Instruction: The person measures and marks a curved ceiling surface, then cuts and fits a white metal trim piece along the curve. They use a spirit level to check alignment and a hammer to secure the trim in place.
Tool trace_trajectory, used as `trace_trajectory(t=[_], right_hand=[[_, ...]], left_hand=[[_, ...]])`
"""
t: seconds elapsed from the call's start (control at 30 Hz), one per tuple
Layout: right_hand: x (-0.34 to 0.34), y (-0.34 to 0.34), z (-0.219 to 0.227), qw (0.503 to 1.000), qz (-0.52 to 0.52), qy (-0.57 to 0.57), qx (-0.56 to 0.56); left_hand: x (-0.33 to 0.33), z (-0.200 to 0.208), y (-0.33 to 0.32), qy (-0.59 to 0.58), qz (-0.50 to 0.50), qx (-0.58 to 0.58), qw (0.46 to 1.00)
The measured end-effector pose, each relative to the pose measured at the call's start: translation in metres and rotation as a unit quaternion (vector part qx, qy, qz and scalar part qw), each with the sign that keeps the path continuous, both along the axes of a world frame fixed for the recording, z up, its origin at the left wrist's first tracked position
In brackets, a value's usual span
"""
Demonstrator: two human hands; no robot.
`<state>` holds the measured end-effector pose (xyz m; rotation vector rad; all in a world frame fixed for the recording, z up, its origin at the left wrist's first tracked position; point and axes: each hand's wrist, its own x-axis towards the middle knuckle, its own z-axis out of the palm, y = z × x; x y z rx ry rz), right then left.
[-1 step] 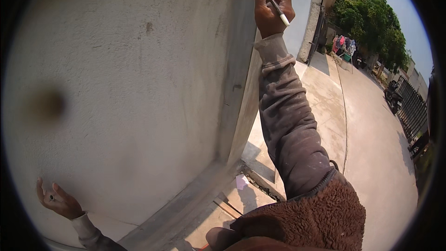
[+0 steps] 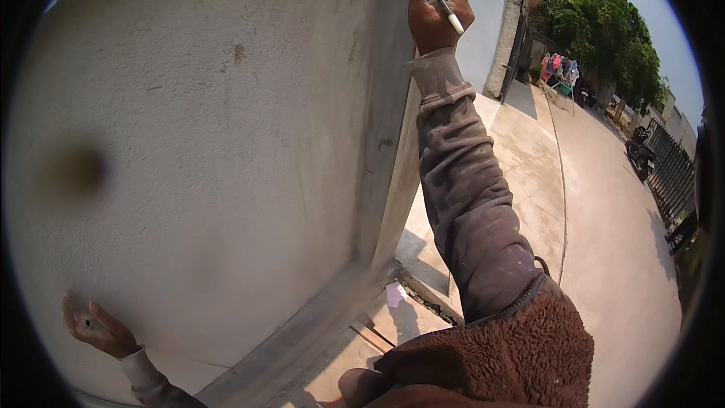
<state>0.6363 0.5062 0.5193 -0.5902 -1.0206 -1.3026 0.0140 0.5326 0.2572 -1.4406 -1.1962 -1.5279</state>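
Left hand (image 2: 109,331): close to the wall (image 2: 226,106), toward its lower left corner, fingers half curled, thumb apart. Small round item (image 2: 89,324), dark-centred, shows within; what it is, and how firmly gripped, cannot tell. Loose fingers could let it drop along the wall's lower edge.

Grey post (image 2: 389,83) along the wall's right edge. Right hand (image 2: 436,30) in front of its upper part, closed narrow around a slim pen (image 2: 445,9); dark tip up and left, white end down and right. Tip contact unclear. Likely trouble: the raised, outstretched arm could tire and a stroke wobble; dust on the surface could clog the tip.

Containers: far right, beyond the paving's edge, a green tub-like thing (image 2: 564,89) beneath hanging clothes (image 2: 557,68); contents too small to tell.
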Motion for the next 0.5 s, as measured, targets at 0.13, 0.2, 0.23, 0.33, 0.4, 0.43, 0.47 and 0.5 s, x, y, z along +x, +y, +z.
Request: trace_trajectory(t=[0.13,0.2,0.23,0.33,0.4,0.43,0.47,0.5], right_hand=[[-0.017,0.035,0.012,0.995,0.001,0.099,-0.017],[-0.013,0.046,0.013,0.998,0.001,0.061,-0.017],[0.002,0.059,0.012,0.991,-0.109,0.027,0.067],[-0.012,0.06,0.012,0.99,-0.107,0.042,0.08],[-0.01,0.061,0.015,0.989,-0.122,0.043,0.074],[-0.008,0.062,0.017,0.988,-0.129,0.044,0.069],[-0.006,0.063,0.018,0.988,-0.132,0.044,0.062],[-0.004,0.063,0.019,0.988,-0.136,0.045,0.056]], left_hand=[[-0.004,0.003,0.013,0.091,0.016,0.117,0.989],[-0.01,-0.005,0.02,0.112,0.042,0.113,0.986],[-0.015,-0.007,0.022,0.124,0.055,0.111,0.985],[-0.012,-0.015,0.018,0.1,0.082,0.092,0.987],[-0.007,-0.015,0.018,0.077,0.073,0.095,0.99],[-0.002,-0.012,0.015,0.06,0.06,0.089,0.992],[0.0,-0.01,0.015,0.043,0.046,0.084,0.994],[-0.002,-0.007,0.015,0.056,0.067,0.083,0.993]])
